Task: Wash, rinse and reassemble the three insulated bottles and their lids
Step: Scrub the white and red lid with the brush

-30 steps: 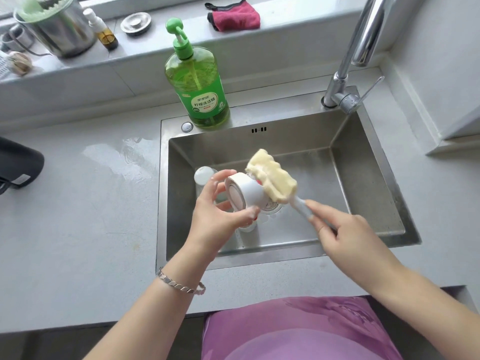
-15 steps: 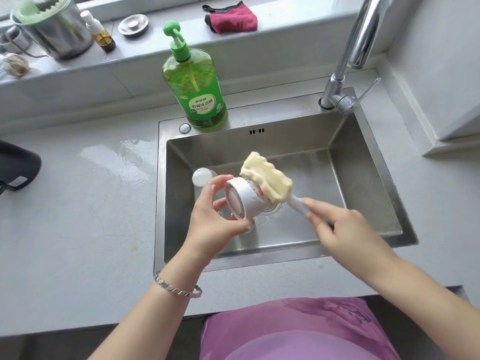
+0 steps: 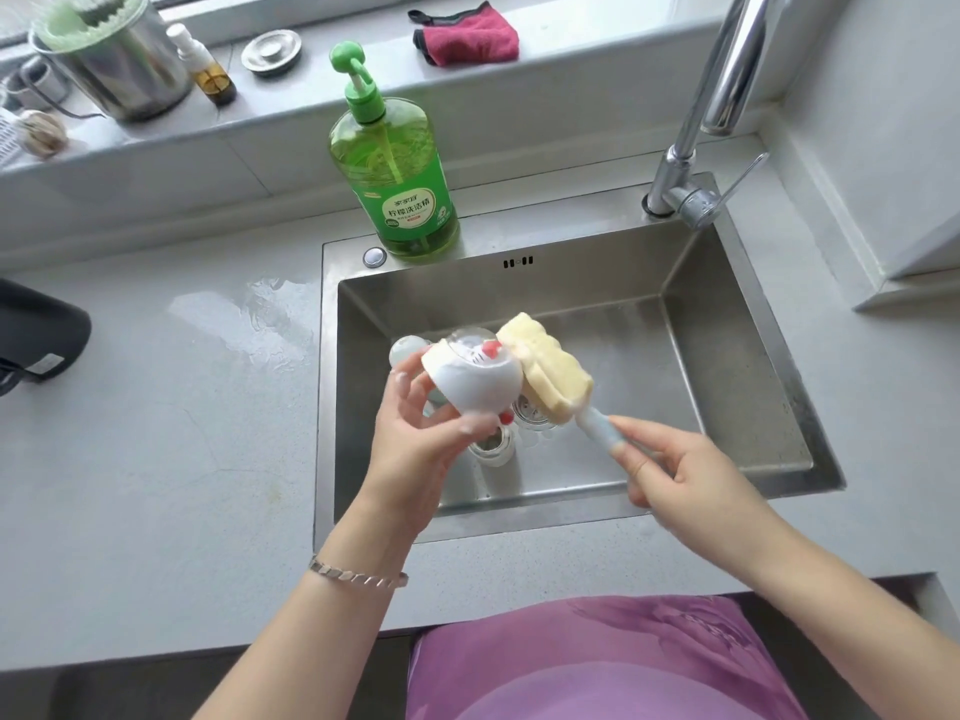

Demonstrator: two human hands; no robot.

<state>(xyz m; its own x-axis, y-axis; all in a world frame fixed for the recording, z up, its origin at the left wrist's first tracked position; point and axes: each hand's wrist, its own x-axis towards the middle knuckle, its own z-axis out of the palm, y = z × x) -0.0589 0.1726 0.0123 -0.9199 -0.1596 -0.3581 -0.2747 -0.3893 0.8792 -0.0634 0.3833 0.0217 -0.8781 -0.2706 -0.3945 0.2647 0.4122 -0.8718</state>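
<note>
Over the steel sink (image 3: 727,356), my left hand (image 3: 415,439) grips a white bottle lid (image 3: 470,384) with a clear dome and red details, tilted on its side. My right hand (image 3: 675,475) holds the pale handle of a sponge brush (image 3: 550,376); its yellow sponge head presses against the lid's right side. Below the lid, small bottle parts (image 3: 493,449) lie around the drain, partly hidden by my hand. A pale round piece (image 3: 408,350) shows just behind my left fingers.
A green dish-soap pump bottle (image 3: 397,189) stands on the sink's back rim. The chrome tap (image 3: 696,163) rises at the back right. The sill holds a red cloth (image 3: 467,36), a metal pot (image 3: 111,59), a small bottle (image 3: 208,70) and a drain plug (image 3: 271,53). A dark object (image 3: 36,335) sits far left.
My left hand has turned the lid, so its dome and red details now face up. The sponge head has shifted from the lid's open end to its right side.
</note>
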